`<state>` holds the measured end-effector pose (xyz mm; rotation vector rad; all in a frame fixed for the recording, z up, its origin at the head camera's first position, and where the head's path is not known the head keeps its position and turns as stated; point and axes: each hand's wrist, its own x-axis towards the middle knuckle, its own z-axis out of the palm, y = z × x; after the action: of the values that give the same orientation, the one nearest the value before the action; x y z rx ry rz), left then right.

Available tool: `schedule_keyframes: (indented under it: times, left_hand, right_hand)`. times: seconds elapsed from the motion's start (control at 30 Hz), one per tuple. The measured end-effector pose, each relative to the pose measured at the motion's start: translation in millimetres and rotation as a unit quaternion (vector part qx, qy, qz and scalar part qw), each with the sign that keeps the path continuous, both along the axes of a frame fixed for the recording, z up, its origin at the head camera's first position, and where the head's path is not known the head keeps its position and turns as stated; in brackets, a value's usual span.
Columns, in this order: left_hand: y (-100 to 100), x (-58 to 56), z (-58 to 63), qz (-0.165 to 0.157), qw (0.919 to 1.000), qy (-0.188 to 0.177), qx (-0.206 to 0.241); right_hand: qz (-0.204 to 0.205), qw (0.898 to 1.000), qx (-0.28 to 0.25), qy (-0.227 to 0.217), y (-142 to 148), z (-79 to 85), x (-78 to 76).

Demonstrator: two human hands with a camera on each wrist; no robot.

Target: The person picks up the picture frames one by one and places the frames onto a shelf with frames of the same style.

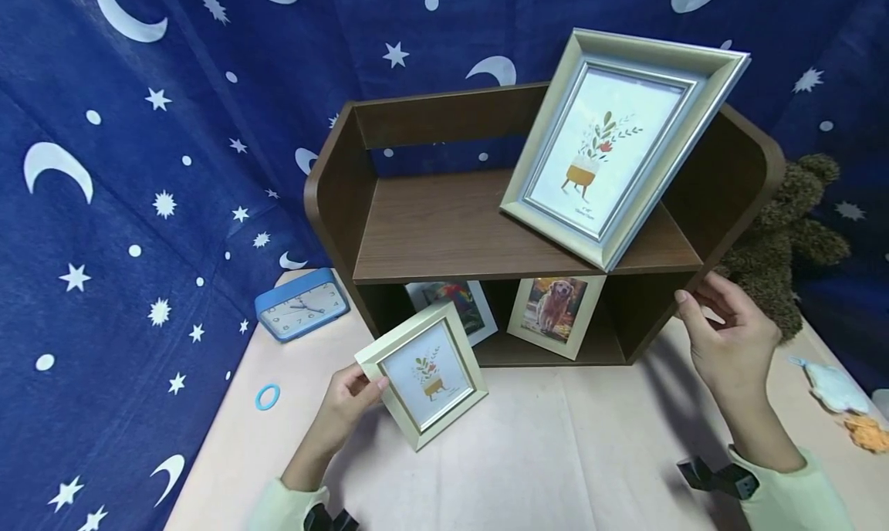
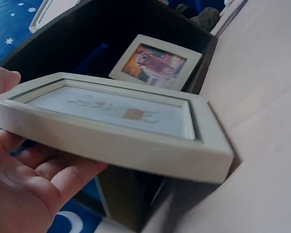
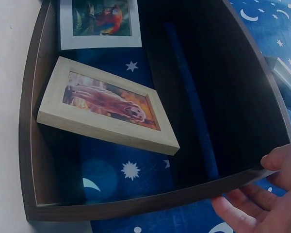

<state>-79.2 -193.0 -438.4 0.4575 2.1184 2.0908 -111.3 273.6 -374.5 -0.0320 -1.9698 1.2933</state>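
My left hand (image 1: 347, 404) holds a small cream picture frame (image 1: 479, 392) by its left edge, thumb on the front and fingers behind. The frame shows a potted plant print and tilts in front of the lower shelf. With thumb and fingers on either side, my right hand (image 1: 736, 334) grips the side panel of the brown shelf unit (image 1: 444, 222). In the lower compartment stand a cream frame with a dog photo (image 3: 106, 104) and a white frame with a parrot picture (image 3: 102, 41). A larger champagne-coloured frame (image 1: 607, 230) leans on the upper shelf, at the right.
A blue clock (image 1: 302, 303) stands left of the shelf unit, with a light-blue ring (image 1: 267, 397) nearer me. A brown teddy bear (image 1: 771, 245) sits behind the right side. Pale-blue (image 1: 836, 388) and orange (image 1: 867, 434) soft items lie at the table's right. A starry blue cloth (image 1: 208, 130) hangs behind.
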Motion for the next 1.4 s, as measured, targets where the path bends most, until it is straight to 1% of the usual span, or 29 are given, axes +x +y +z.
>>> schedule_keyframes:
  times: [0.07,0.1,0.27,0.4,0.57,0.7,0.8,0.93,1.07,1.23,1.4]
  left_hand:
    - [3,-0.6,-2.2,0.001,0.9999,-0.011,0.006]
    - [5,-1.1,-3.0,0.007,0.9998,-0.013,0.009]
    - [8,-3.7,-3.9,0.029,0.9988,-0.006,0.038]
    - [9,-6.8,-2.4,0.025,0.9977,-0.005,0.062]
    - [12,-10.1,0.8,0.032,0.9966,0.002,0.075]
    - [14,-10.6,1.6,0.035,0.9961,0.004,0.080]
    - [15,-10.8,1.7,0.032,0.9957,0.007,0.087]
    - [16,-11.0,1.5,0.026,0.9939,0.008,0.107]
    - [17,-10.6,2.5,0.027,0.9917,0.002,0.125]
    - [18,-9.5,6.0,0.032,0.9916,-0.009,0.125]
    - [20,-6.3,9.4,0.026,0.9930,-0.016,0.114]
  right_hand:
    - [0.002,1.000,-0.001,0.001,0,-0.5,0.3]
    - [0.003,1.000,-0.003,0.001,0,-0.6,0.4]
    - [0.002,1.000,0.000,-0.001,-1,-1.1,0.4]
    - [-0.001,1.000,0.006,0.001,-1,-1.3,0.4]
    - [-0.003,1.000,0.011,0.008,0,-1.8,1.3]
    - [-0.004,1.000,0.016,0.009,0,-2.2,1.3]
    - [-0.005,1.000,0.017,0.008,0,-2.1,1.2]
    - [-0.005,1.000,0.012,0.005,0,-1.6,1.0]
    - [-0.006,1.000,0.011,0.000,0,-1.0,1.1]
    - [-0.007,1.000,0.013,-0.001,0,-0.7,1.7]
    - [-0.004,1.000,0.012,-0.004,0,-0.4,1.8]
